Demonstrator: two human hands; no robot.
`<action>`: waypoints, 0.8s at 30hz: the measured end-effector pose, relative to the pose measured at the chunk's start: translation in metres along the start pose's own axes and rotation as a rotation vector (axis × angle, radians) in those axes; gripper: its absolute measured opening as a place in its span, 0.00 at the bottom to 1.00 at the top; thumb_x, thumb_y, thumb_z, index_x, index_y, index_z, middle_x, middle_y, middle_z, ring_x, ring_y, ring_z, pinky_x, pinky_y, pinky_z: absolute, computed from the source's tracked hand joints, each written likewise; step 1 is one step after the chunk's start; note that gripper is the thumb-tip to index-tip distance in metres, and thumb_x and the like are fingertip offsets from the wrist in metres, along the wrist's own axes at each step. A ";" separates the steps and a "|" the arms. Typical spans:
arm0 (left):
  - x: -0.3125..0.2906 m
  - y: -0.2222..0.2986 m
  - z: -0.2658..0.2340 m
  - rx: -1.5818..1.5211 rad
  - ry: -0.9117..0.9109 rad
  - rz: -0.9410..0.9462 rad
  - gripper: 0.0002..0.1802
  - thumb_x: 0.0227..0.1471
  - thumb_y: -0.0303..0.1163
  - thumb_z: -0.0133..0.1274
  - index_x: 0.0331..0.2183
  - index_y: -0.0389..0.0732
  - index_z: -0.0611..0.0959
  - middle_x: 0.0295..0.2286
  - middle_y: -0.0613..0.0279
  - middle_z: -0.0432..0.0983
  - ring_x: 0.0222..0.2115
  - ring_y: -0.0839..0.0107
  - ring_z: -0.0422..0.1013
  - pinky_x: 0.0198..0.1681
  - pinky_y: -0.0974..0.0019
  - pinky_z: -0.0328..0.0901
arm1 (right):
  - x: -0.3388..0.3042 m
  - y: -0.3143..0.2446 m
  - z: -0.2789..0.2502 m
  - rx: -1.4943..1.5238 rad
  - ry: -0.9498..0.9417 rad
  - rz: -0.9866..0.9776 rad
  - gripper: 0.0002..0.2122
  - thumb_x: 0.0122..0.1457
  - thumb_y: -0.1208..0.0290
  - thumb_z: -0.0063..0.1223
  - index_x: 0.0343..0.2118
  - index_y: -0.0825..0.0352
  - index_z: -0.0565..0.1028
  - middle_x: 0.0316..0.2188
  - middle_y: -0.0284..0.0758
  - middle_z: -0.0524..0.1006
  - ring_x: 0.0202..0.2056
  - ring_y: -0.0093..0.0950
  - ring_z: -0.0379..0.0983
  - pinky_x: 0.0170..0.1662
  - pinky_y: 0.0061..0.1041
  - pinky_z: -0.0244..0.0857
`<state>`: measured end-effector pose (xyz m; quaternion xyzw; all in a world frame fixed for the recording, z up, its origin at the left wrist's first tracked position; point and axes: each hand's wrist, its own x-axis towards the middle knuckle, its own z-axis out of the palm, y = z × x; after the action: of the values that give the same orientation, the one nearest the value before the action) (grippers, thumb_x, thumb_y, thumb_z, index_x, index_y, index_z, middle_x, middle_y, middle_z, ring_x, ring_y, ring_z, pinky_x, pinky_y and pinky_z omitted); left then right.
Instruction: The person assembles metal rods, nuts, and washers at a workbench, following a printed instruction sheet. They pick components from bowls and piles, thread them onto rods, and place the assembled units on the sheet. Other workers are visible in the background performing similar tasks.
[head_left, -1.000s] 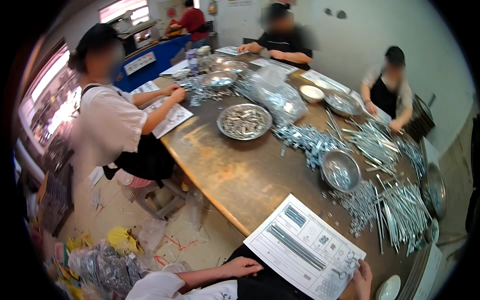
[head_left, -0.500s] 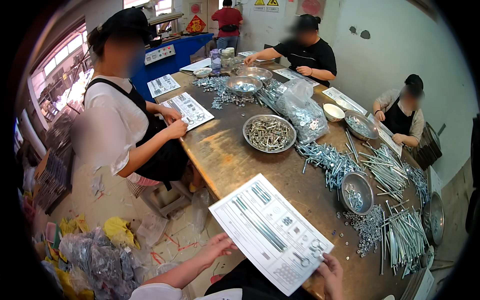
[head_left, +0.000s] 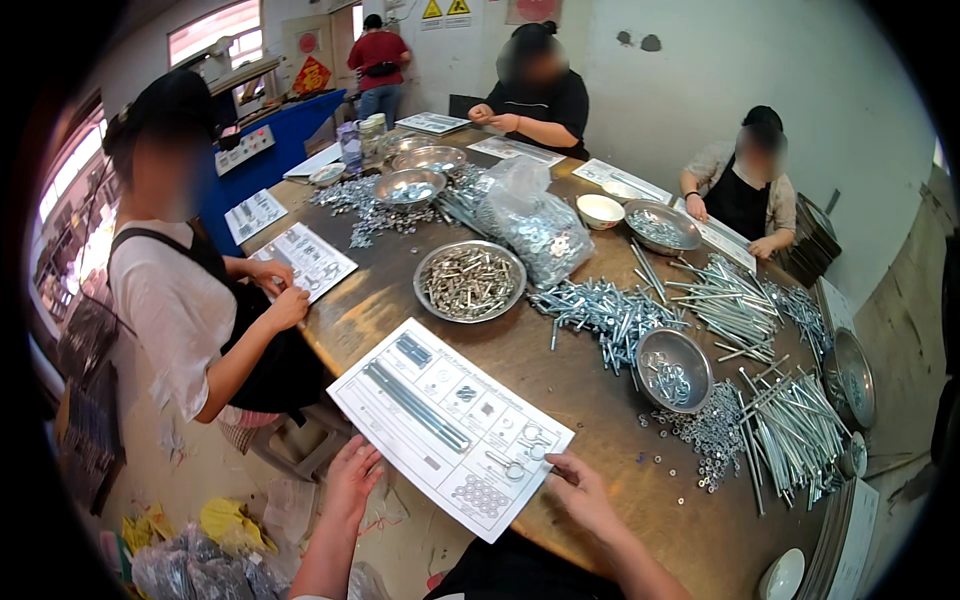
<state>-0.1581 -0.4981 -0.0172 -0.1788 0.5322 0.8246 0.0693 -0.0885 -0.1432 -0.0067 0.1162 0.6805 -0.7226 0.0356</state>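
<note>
A white printed card (head_left: 400,465) with pictures of hardware in ruled boxes lies tilted across the near table edge. Long metal rods (head_left: 415,405) and a pair of eye bolts (head_left: 512,468) lie on it. At its lower left edge, my left hand (head_left: 352,478) has its fingers closed against the rim. My right hand (head_left: 583,492) grips the right corner, its thumb beside the eye bolts; its other fingers are partly hidden.
On the brown table (head_left: 370,310) stand a steel bowl of metal fasteners (head_left: 470,283), a bag of washers (head_left: 545,235), heaps of bolts (head_left: 605,315), a tilted bowl (head_left: 675,370) and long rods (head_left: 795,430). A co-worker (head_left: 185,290) works at the left; others sit beyond.
The view has swung right, so the card and table appear farther left and higher. Both my hands stay at the card's edges. The far co-worker's hands have come together.
</note>
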 end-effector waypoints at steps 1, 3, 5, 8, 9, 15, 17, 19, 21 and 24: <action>0.005 0.000 -0.003 -0.001 0.002 0.002 0.34 0.58 0.36 0.55 0.61 0.37 0.62 0.47 0.61 0.74 0.45 0.73 0.70 0.44 0.67 0.65 | 0.005 -0.001 0.002 -0.002 -0.011 -0.005 0.16 0.58 0.78 0.53 0.50 0.73 0.73 0.54 0.35 0.69 0.53 0.28 0.68 0.53 0.24 0.64; 0.009 0.002 0.001 0.001 0.027 -0.009 0.34 0.58 0.35 0.54 0.61 0.36 0.61 0.48 0.60 0.73 0.47 0.72 0.69 0.46 0.68 0.64 | 0.013 0.001 0.004 -0.056 0.006 -0.035 0.15 0.58 0.74 0.54 0.49 0.71 0.74 0.51 0.37 0.72 0.50 0.29 0.70 0.51 0.25 0.66; 0.002 0.014 0.017 0.063 0.110 -0.026 0.33 0.59 0.33 0.52 0.61 0.34 0.61 0.51 0.56 0.70 0.50 0.70 0.67 0.52 0.68 0.62 | 0.014 -0.008 -0.001 -0.257 0.021 -0.011 0.15 0.59 0.73 0.54 0.49 0.70 0.75 0.47 0.37 0.76 0.47 0.27 0.73 0.50 0.26 0.67; 0.023 0.008 0.012 0.304 0.140 0.403 0.29 0.61 0.30 0.50 0.60 0.32 0.63 0.52 0.55 0.68 0.52 0.70 0.65 0.56 0.67 0.59 | 0.019 -0.023 -0.006 -0.537 0.199 -0.123 0.12 0.59 0.68 0.55 0.43 0.66 0.78 0.33 0.42 0.81 0.35 0.35 0.79 0.41 0.32 0.71; 0.030 0.018 0.029 0.317 0.083 0.514 0.24 0.61 0.28 0.48 0.57 0.31 0.67 0.50 0.55 0.69 0.51 0.69 0.66 0.56 0.67 0.59 | 0.022 -0.022 -0.012 -0.637 0.262 -0.151 0.11 0.58 0.66 0.55 0.42 0.65 0.78 0.30 0.43 0.81 0.33 0.39 0.79 0.39 0.35 0.72; 0.150 0.072 0.191 0.709 -0.246 0.843 0.11 0.58 0.31 0.53 0.38 0.34 0.83 0.34 0.62 0.78 0.34 0.73 0.72 0.37 0.70 0.65 | 0.049 0.012 -0.048 -0.820 0.405 -0.466 0.05 0.56 0.67 0.57 0.32 0.62 0.78 0.22 0.43 0.79 0.24 0.42 0.77 0.28 0.38 0.70; 0.201 0.097 0.238 0.843 -0.239 0.983 0.12 0.56 0.34 0.54 0.35 0.35 0.84 0.30 0.58 0.79 0.31 0.67 0.73 0.36 0.68 0.66 | 0.047 0.006 -0.043 -0.804 0.390 -0.488 0.05 0.55 0.68 0.58 0.31 0.63 0.78 0.21 0.43 0.78 0.23 0.42 0.77 0.26 0.37 0.69; 0.265 0.109 0.265 0.957 -0.200 1.075 0.13 0.54 0.37 0.55 0.34 0.37 0.85 0.31 0.54 0.80 0.33 0.61 0.76 0.38 0.63 0.68 | 0.046 0.003 -0.040 -0.797 0.376 -0.469 0.05 0.55 0.69 0.58 0.30 0.63 0.78 0.20 0.42 0.78 0.23 0.41 0.77 0.26 0.38 0.69; 0.318 0.120 0.285 1.124 -0.134 1.022 0.13 0.52 0.38 0.56 0.36 0.40 0.86 0.35 0.53 0.81 0.36 0.57 0.77 0.41 0.60 0.69 | 0.048 0.003 -0.040 -0.786 0.383 -0.452 0.04 0.54 0.69 0.59 0.29 0.63 0.78 0.20 0.42 0.78 0.23 0.41 0.77 0.26 0.38 0.69; 0.367 0.121 0.308 1.369 -0.046 0.755 0.14 0.51 0.38 0.55 0.39 0.45 0.87 0.39 0.53 0.81 0.41 0.56 0.76 0.46 0.57 0.69 | 0.049 0.005 -0.042 -0.807 0.395 -0.423 0.03 0.53 0.71 0.60 0.28 0.63 0.80 0.19 0.41 0.78 0.21 0.38 0.77 0.25 0.33 0.69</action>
<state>-0.6036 -0.2995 0.0647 0.1138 0.9456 0.2841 -0.1100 -0.1303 -0.0972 -0.0246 0.0873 0.9083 -0.3572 -0.1995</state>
